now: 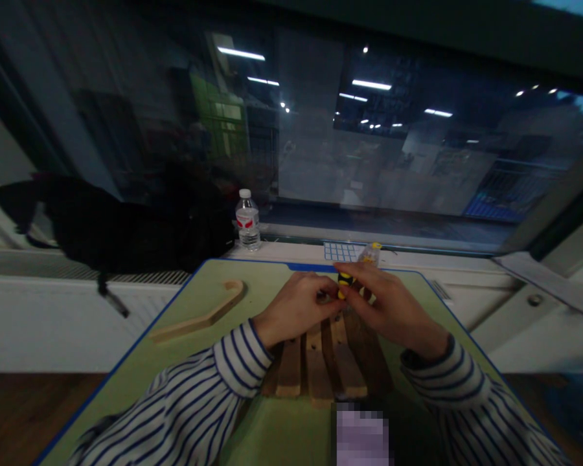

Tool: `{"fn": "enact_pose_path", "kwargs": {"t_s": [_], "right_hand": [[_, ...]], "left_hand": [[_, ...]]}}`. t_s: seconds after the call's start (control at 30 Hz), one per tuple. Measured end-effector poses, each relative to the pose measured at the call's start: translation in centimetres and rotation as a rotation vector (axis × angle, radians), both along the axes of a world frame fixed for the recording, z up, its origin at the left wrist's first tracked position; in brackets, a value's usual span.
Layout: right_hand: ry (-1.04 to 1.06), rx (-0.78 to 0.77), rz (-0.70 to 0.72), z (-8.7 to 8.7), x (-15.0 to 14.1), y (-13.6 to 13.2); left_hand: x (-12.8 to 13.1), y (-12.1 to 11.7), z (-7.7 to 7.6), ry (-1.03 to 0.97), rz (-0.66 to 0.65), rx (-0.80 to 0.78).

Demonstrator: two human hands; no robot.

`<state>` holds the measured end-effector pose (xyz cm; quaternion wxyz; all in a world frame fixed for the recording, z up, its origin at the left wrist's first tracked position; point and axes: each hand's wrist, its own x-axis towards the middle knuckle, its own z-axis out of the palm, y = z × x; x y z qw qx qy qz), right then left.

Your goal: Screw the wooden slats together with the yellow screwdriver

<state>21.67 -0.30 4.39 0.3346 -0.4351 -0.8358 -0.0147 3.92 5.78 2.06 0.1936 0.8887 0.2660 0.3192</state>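
My right hand (pixel 393 304) grips a small yellow-and-black screwdriver (pixel 344 279) by its handle, held roughly upright. Close against it, my left hand (pixel 296 304) has thumb and forefinger pinched near the lower end of the handle; what lies between those fingertips is hidden. Beneath both hands is a wooden piece made of several slats (pixel 319 375), with small dark holes or screws along them. Its far end is covered by my hands. To the left, a wooden stick with a hooked end (pixel 214 316) lies apart on the green table.
The green table (pixel 175 362) has a blue edge and stands against a windowsill. On the sill are a water bottle (pixel 248 221), a blue-gridded card (pixel 340 251) and a clear bag with yellow bits (pixel 370 254). A black bag (pixel 126 226) sits at left. A pixelated patch covers the near edge.
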Motion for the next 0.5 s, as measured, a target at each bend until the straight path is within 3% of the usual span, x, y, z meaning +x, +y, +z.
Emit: {"fn": "enact_pose_path", "kwargs": {"t_s": [0.5], "right_hand": [[0.007,0.006,-0.026,0.06,-0.08,-0.02]], "left_hand": [[0.08,-0.27,-0.01,0.033,0.009,0.023]]}}
